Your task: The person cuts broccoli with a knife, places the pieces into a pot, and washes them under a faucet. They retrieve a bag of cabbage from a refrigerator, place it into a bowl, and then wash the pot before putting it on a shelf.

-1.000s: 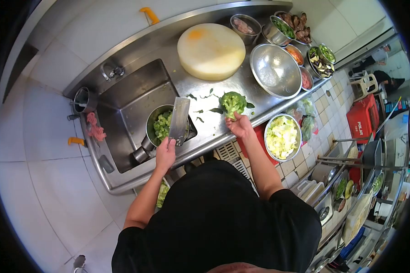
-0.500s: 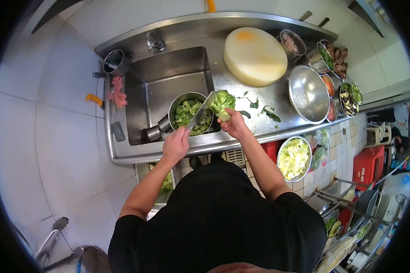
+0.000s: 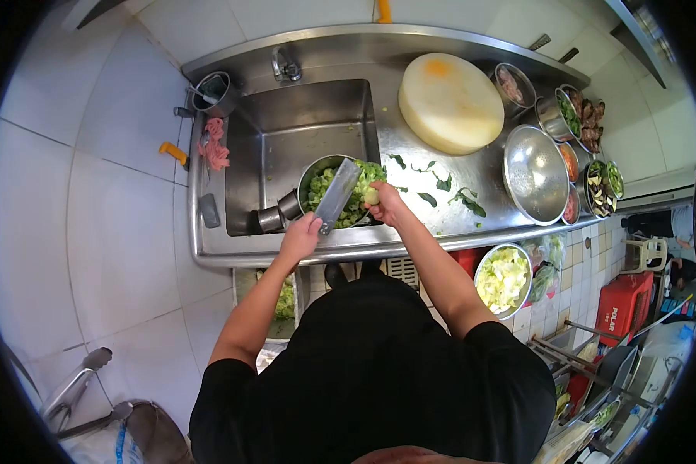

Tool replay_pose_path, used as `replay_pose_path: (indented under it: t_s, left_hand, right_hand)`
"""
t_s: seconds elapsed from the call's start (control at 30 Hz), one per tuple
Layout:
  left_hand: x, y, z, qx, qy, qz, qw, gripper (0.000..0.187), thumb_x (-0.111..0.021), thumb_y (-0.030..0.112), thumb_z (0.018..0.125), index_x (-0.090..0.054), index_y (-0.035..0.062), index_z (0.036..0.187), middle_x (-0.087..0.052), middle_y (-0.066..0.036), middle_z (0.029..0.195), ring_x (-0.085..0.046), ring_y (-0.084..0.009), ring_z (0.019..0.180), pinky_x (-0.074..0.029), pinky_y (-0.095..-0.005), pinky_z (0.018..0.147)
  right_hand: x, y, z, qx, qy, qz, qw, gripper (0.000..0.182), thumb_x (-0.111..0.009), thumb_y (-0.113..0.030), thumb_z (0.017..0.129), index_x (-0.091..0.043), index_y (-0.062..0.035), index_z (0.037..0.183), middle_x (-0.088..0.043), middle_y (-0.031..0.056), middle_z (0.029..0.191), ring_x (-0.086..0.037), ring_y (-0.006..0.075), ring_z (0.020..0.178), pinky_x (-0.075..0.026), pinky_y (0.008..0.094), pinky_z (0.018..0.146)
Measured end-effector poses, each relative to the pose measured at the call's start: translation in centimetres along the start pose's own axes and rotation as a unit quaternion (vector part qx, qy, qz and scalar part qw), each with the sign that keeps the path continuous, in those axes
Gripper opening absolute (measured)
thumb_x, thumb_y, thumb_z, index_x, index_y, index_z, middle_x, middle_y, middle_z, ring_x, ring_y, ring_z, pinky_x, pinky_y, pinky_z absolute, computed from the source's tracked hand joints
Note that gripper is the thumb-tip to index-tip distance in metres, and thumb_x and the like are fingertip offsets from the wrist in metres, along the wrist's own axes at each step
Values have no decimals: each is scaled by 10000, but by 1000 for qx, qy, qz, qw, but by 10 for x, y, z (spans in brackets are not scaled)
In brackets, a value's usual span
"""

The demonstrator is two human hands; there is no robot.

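Observation:
My left hand (image 3: 301,236) is closed round the handle of a cleaver (image 3: 338,196), whose broad blade slants up over a metal pot (image 3: 306,176). Green broccoli pieces (image 3: 319,188) fill the pot, which stands in the near right corner of the sink (image 3: 309,116). In my right hand (image 3: 387,205) is the stem of a broccoli head (image 3: 369,185), held at the pot's right edge beside the blade. Dark green leaves (image 3: 469,203) lie on the steel counter to the right.
A thick round cutting board (image 3: 451,104) lies behind, with an empty steel bowl (image 3: 535,174) and several food containers to its right. A bowl of cut cabbage (image 3: 503,278) stands below the counter edge. Pink cloth (image 3: 214,145) lies left of the sink.
The cleaver blade has turned flatter, showing its broad face. The broccoli head has moved down and left against the pot's rim. The whole view has shifted slightly.

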State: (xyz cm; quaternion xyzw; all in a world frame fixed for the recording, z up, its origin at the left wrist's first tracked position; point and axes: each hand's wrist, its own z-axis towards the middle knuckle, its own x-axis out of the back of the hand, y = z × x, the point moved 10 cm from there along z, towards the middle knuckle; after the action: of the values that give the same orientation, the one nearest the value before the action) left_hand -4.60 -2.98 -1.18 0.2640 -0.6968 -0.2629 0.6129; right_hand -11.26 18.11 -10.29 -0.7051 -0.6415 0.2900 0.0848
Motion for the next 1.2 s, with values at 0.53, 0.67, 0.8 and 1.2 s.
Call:
replay_pose_path:
  t_s: [0.53,0.67,0.8,1.2]
  left_hand:
    - [1,-7,-14,105,-18,108,988,262,-508,315,1001,-556,58,981,-658,-250,910,-625,-482,882,-464,-589,732]
    - [15,-8,-16,59,-6,-8,998,263,-523,306,995,-540,47,954,-652,-257,907,-621,-480,873,-460,-591,730]
    - [56,36,-22,51,43,32,997,244,-543,296,986,-543,55,945,-652,-248,886,-626,-467,818,-463,-586,686]
    - [28,-31,-36,73,22,21,997,238,-513,323,995,-558,91,969,-647,-241,808,-619,-481,773,-470,-586,682]
  right_hand:
    - [-4,-7,-10,-14,-16,36,999,279,-455,-354,963,-492,-85,899,-522,69,613,-347,112,384,-211,270,339]
    - [12,-12,-6,3,22,-56,998,305,-479,-389,945,-495,-94,869,-511,55,597,-364,116,389,-224,263,353]
    - [10,-21,-12,20,19,-89,996,305,-503,-384,929,-507,-93,839,-505,50,585,-352,107,378,-219,267,336]
    - [-12,-27,-12,60,31,-240,968,344,-591,-346,887,-580,-14,799,-550,79,580,-447,162,396,-352,321,402]
